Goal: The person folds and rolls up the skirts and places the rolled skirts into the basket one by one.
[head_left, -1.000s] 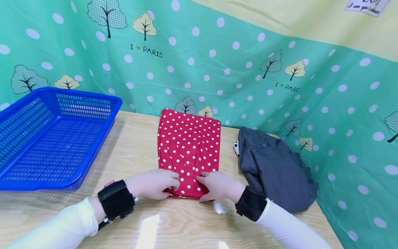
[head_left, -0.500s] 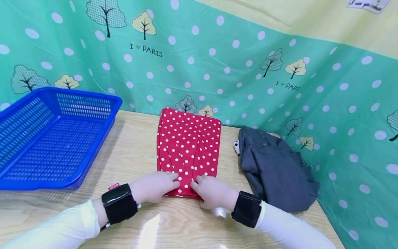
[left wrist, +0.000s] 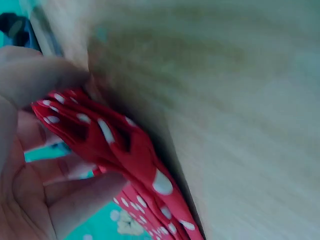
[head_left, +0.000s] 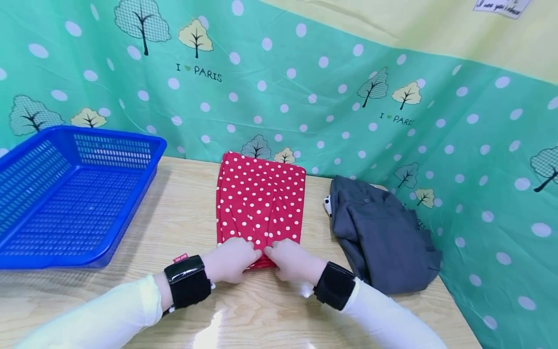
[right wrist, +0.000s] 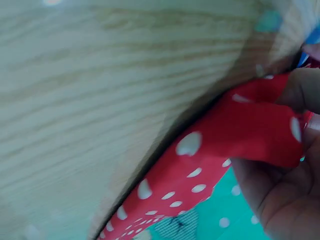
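Observation:
A folded red cloth with white polka dots [head_left: 260,201] lies on the wooden table [head_left: 183,213] in the middle. My left hand [head_left: 233,259] and right hand [head_left: 289,259] meet at its near edge, fingertips almost touching. Both pinch that edge: the left wrist view has the fingers [left wrist: 40,85] curled round the red folds [left wrist: 115,145], and the right wrist view has the fingers [right wrist: 300,90] gripping the red cloth [right wrist: 240,140] a little above the wood.
A blue plastic mesh basket [head_left: 69,194] stands at the left. A crumpled dark grey garment [head_left: 383,232] lies at the right by the green dotted backdrop [head_left: 305,97]. Bare wood [head_left: 244,320] runs along the near edge.
Both hands have slid inward along the cloth's near edge until they meet, bunching and lifting the edge. The cloth's near end has drawn back slightly.

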Available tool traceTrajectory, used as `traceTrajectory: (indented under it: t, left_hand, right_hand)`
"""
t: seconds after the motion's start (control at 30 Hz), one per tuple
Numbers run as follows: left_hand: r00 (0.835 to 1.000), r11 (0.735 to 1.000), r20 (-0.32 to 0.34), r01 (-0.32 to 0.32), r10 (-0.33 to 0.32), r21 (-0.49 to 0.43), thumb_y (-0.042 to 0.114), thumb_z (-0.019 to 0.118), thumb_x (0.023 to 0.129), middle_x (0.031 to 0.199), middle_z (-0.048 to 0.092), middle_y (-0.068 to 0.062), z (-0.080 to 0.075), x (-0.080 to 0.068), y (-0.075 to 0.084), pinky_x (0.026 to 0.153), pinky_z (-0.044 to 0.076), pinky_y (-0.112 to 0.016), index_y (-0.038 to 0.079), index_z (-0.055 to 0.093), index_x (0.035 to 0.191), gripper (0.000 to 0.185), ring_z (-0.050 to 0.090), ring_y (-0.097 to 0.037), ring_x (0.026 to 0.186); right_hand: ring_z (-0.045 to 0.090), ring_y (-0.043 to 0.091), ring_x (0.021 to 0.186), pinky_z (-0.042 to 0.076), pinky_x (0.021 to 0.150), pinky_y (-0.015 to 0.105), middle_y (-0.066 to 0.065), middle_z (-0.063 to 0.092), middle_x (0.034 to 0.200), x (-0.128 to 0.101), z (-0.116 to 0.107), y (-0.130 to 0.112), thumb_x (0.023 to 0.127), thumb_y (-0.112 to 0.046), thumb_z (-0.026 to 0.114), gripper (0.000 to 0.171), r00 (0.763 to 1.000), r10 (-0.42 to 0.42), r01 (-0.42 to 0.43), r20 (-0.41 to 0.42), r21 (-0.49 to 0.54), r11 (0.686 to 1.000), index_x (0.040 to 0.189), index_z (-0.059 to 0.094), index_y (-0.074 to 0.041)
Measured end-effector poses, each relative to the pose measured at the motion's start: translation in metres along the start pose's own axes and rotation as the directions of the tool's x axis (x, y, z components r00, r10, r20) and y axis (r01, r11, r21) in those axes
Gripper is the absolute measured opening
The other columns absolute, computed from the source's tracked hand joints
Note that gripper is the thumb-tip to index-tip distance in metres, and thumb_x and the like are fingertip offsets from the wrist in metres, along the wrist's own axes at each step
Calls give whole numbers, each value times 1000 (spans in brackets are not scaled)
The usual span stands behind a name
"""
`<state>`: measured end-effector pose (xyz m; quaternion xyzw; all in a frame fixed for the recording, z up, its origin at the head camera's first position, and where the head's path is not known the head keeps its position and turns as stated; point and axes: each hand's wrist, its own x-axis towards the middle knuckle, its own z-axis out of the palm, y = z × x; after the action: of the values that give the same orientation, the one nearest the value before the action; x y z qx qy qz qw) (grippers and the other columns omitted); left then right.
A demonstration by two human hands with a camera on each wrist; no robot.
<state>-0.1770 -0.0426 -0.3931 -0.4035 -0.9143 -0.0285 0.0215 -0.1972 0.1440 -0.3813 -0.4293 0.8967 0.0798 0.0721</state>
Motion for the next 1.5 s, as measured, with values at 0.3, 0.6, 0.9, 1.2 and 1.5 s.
traceTrajectory:
  t: [0.3,0.6,0.9,1.2,1.5]
  left_hand:
    - [993,969,53,111,-102,-219,18,74,80,66,58,4,-3,7,-23,65,46,-24,11,67,87,12,54,-9,62]
    - [967,923,173,233,-187,-307,18,72,82,90,65,-3,-2,17,-35,77,50,-30,10,64,122,42,58,-15,82]
    - [963,922,138,263,-233,-282,19,74,80,87,62,-4,2,19,-33,80,50,-32,11,68,117,38,57,-16,85]
    - [974,980,-114,197,-198,-18,14,86,64,78,63,-4,8,17,-24,70,53,-32,9,69,86,28,62,-18,76]
    - [991,992,-65,109,-113,-56,19,85,66,80,64,-3,0,8,-28,79,52,-33,9,66,90,32,62,-18,79]
  right_hand:
    - [52,6,73,46,70,18,-1,62,90,-1,6,37,81,-10,70,31,999,35,-46,31,492,870,111,60,-9]
    - [56,9,82,50,71,17,1,61,94,-3,4,38,83,-16,72,33,987,153,-134,-39,302,944,115,69,-11]
    - [63,13,81,53,76,24,3,69,89,1,14,41,81,-19,74,23,973,166,-130,-163,211,969,101,74,-8]
    - [63,12,77,54,76,25,3,71,86,9,15,46,81,-13,74,18,968,224,-176,-115,328,928,97,74,-6]
    - [61,9,77,52,70,20,0,64,91,1,8,37,78,-25,77,29,986,-88,40,-142,-311,949,104,69,-15]
